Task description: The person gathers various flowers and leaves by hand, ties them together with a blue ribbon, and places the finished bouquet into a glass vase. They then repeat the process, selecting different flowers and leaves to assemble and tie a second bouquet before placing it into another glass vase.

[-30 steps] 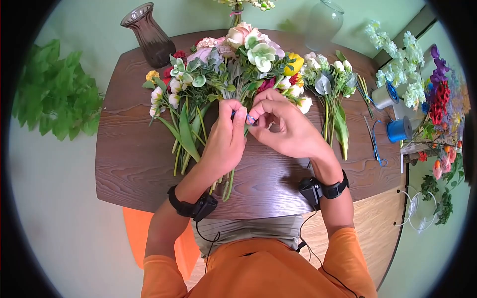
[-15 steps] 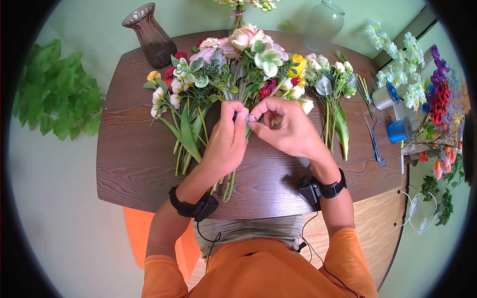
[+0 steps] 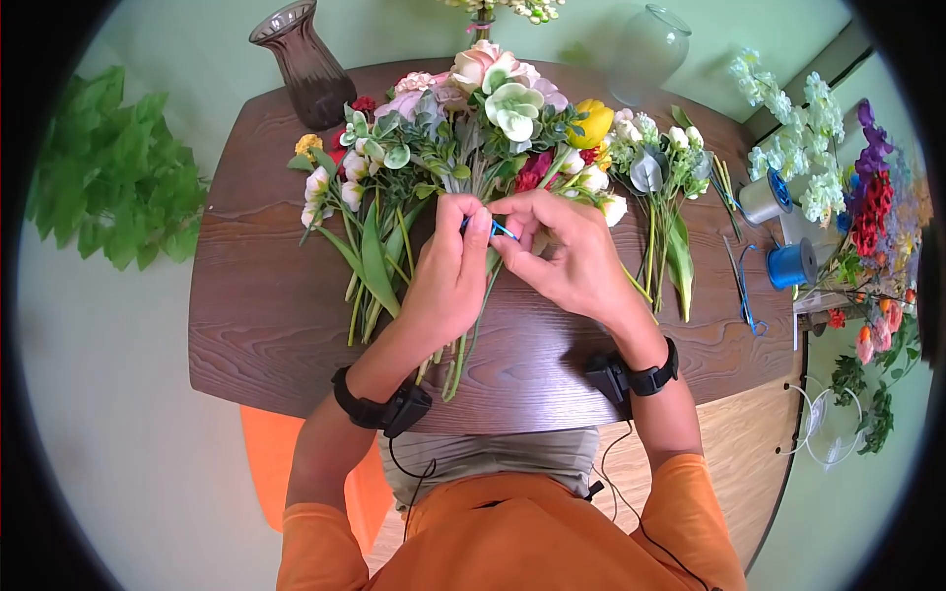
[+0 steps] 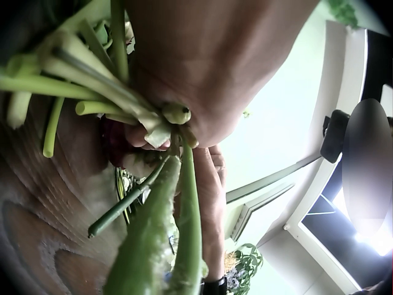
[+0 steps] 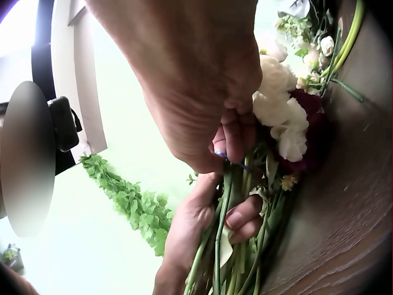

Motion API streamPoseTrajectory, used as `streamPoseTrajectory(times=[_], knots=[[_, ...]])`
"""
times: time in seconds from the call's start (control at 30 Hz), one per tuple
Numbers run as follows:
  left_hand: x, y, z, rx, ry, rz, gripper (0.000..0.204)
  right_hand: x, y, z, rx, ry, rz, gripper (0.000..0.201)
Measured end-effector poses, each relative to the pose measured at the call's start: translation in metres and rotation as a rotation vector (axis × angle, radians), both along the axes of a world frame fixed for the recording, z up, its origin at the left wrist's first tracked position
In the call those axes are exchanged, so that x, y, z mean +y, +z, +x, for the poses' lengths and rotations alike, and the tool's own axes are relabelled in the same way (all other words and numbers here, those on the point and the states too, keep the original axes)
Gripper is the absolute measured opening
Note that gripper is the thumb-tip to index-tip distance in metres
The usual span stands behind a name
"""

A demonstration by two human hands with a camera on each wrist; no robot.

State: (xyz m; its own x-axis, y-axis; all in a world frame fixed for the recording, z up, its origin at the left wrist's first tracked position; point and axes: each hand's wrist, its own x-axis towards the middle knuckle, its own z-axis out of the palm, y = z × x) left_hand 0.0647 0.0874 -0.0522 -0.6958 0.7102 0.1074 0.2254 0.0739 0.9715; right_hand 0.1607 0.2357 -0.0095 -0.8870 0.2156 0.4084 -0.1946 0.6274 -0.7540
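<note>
A mixed bouquet (image 3: 511, 110) of pink, lilac, white and red artificial flowers with green leaves lies before the person at the middle of the table. The left hand (image 3: 455, 274) grips its stems just below the foliage, and in the right wrist view the fingers curl round the green stems (image 5: 224, 227). A thin blue cord (image 3: 503, 229) shows between the two hands at the binding point. Thumb and index finger of the right hand (image 3: 572, 254) pinch it, close to the left fingertips. Cut stem ends (image 4: 92, 107) stick out below the left hand in its wrist view.
White flowers with long stems (image 3: 650, 182) lie to the right. Beyond them are a blue spool (image 3: 791, 262), a pale spool (image 3: 764, 197) and a loose blue cord piece (image 3: 746, 291). A dark glass vase (image 3: 305, 74) and a clear vase (image 3: 645, 54) stand at the back.
The right thumb and index finger have shifted slightly at the stems, and a short straight length of blue cord now shows between the hands. The left hand keeps its grip.
</note>
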Motion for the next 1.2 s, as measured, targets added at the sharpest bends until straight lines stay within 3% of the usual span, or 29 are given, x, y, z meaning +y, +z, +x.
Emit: streamPoseTrajectory(times=[0.23,0.3,0.43,0.8,0.93,1.03,1.2], knots=[[0.001,-0.003,-0.002,0.053,0.03,0.061,0.022,0.005,-0.01,-0.004,0.099,0.037,0.016,0.014],[0.0,0.006,0.001,-0.135,-0.003,0.023,0.02,0.003,-0.01,-0.004,0.118,0.014,0.001,0.01],[0.0,0.001,0.003,-0.131,-0.016,0.057,0.019,0.002,-0.013,-0.007,0.17,0.021,-0.001,0.008],[0.003,0.002,0.006,-0.199,-0.043,0.091,0.008,-0.001,-0.02,-0.009,0.094,-0.021,-0.163,0.009],[0.002,0.001,0.006,-0.237,-0.018,0.11,0.014,0.002,-0.019,-0.009,0.061,-0.019,-0.231,0.009],[0.001,0.002,0.006,-0.262,-0.043,0.082,0.009,0.01,-0.008,-0.006,0.026,0.068,-0.105,0.01],[0.002,0.004,0.008,-0.262,-0.032,0.068,0.013,0.017,-0.012,-0.005,-0.052,0.168,-0.275,0.008]])
